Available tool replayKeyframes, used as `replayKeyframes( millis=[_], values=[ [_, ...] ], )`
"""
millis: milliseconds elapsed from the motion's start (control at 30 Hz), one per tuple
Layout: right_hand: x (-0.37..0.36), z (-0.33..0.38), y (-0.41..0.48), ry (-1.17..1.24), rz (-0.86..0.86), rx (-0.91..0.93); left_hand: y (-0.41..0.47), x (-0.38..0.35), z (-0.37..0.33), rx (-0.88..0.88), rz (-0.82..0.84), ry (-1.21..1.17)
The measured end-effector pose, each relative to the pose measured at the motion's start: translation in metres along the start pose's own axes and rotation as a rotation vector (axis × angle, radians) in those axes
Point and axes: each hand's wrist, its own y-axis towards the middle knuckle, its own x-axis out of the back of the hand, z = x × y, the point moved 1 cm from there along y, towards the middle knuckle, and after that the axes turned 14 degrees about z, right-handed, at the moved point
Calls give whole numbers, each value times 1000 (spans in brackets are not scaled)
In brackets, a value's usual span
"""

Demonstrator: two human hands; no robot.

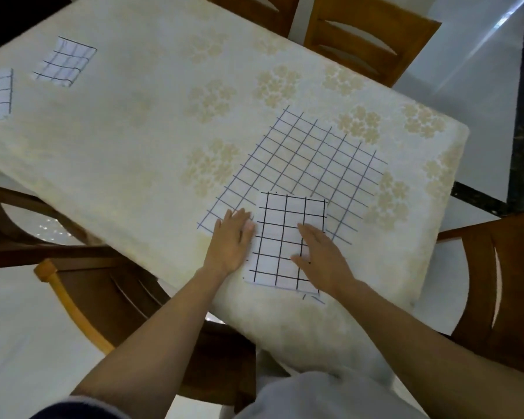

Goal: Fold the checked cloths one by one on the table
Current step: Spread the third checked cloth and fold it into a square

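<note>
Table under a cream floral cover, wooden chairs round it, pale glossy tiled floor. Spread checked cloth lies flat at the near right end, skewed to the table edge. It extends away and right from both hands. Folded checked cloth sits on its near corner, long axis running away from the person. Two more folded cloths are well apart, at the far left. Left hand is flat with straight fingers, at the folded piece's left edge. Right hand is flat on its right half. Neither grips anything. Judgement: folded piece must be cleared first; the stack is on the left hand's side.
</note>
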Motion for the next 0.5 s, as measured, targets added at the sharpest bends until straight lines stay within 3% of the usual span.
replayKeyframes(
  millis=[233,400,500],
  values=[
    [-9,-10,21,-253,146,-57,3,-19,23,-19,-17,478],
    [-10,-15,24,-231,183,-53,3,-21,24,-35,-28,494],
    [-6,-18,20,-46,2,-95,5,-19,13,-15,-24,379]
  ],
)
